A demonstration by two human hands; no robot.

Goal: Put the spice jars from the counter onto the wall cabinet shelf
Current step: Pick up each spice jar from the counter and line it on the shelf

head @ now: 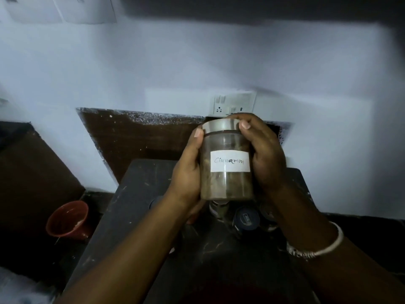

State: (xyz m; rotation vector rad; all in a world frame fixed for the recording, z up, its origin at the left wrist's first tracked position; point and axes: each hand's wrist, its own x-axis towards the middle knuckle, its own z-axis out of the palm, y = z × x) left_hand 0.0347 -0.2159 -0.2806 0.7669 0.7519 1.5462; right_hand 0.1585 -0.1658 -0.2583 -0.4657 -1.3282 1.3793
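1. Your left hand (186, 172) and right hand (265, 159) are both wrapped tight round the cinnamon jar (226, 163), held up clear above the desk (135, 194)
2. Careful: those thumbs press near the steel lid (220, 126); a loose lid could pop mid-lift
3. More jars (246, 218) sit right beneath, so a slip would likely knock them

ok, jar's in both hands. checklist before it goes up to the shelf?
1. Grip: left hand and right hand both wrap the jar: ok.
2. Lid seated: looks closed, seal cannot tell.
3. Jar upright: ok, label reads level.
4. Clear of the counter jars: ok, it is held above them.
5. Shelf space: cannot tell, the shelf is out of view.
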